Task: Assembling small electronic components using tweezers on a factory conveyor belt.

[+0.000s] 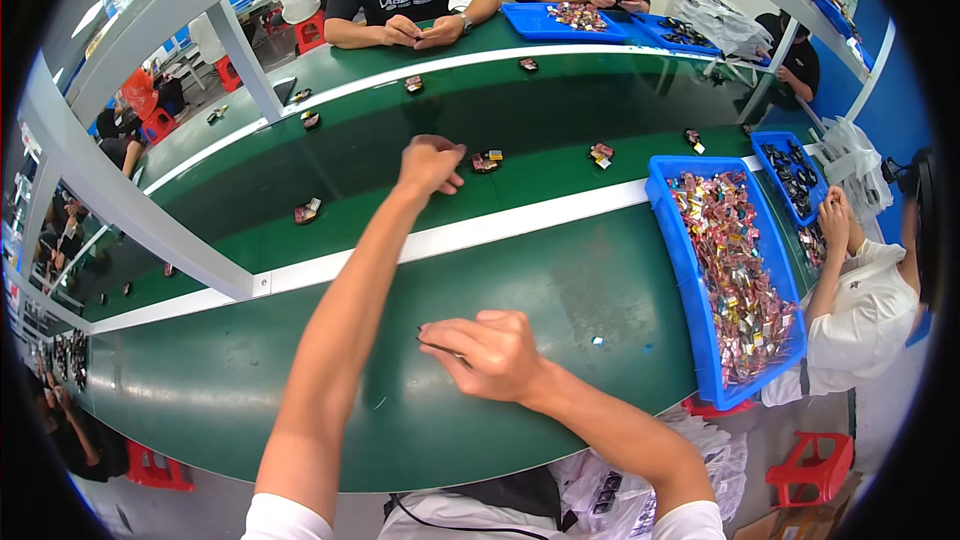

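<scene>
My left hand (432, 165) reaches over the green conveyor belt, its fingers apart and nothing visible in them. Just right of its fingertips lies a small dark part with pink and yellow pieces (487, 161); a gap shows between them. My right hand (490, 355) is closed above the green worktop (520, 280), gripping a thin dark tool (442, 348) that looks like tweezers. Most of the tool is hidden by the fingers. Similar small parts sit spaced along the belt, one (307, 211) to the left of my forearm and another (601, 155) to the right.
A blue tray (700, 325) heaped with small pink and yellow pieces stands at right. Beyond it is a smaller blue tray (765, 162) of black parts. White metal posts (200, 230) rise at left. Co-workers sit across the belt and at right; red stools (815, 468) stand below.
</scene>
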Available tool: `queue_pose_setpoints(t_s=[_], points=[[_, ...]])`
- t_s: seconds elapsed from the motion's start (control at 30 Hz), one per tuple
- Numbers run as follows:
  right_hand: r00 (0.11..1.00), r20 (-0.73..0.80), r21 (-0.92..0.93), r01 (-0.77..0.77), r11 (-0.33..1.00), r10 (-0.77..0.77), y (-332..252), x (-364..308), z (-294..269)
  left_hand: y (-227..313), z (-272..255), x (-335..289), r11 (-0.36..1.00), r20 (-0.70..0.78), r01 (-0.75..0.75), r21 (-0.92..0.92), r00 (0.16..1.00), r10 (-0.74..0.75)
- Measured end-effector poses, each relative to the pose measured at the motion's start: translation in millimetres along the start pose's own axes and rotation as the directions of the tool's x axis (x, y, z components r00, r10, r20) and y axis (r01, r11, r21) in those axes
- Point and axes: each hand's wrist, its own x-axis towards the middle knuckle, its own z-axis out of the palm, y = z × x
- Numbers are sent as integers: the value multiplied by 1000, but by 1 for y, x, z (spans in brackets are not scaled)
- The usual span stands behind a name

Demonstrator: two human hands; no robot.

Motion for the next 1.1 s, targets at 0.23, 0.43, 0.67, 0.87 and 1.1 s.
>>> queue_pose_setpoints(t_s=[0.23, 0.43, 0.67, 0.87, 1.1], points=[[1000, -21, 0, -23, 1000, 23, 2, 3, 1, -1, 31, 17, 951, -193, 55, 303, 981, 4], [999, -5, 41, -41, 998, 41, -2, 3, -3, 5, -5, -23, 999, 35, 1, 32, 999, -3], [990, -89, 175, -96, 980, 113, -3, 4, 4, -9, -60, -151, 977, 83, 24, -210, 997, -7], [844, 145, 434, -523, 733, 516, -17, 5, -3, -29, -78, -220, 943, 9, 128, -307, 991, -131], [715, 242, 610, -638, 470, 656, -11, 7, -2, -53, -73, -245, 917, -9, 112, -384, 992, -125]])
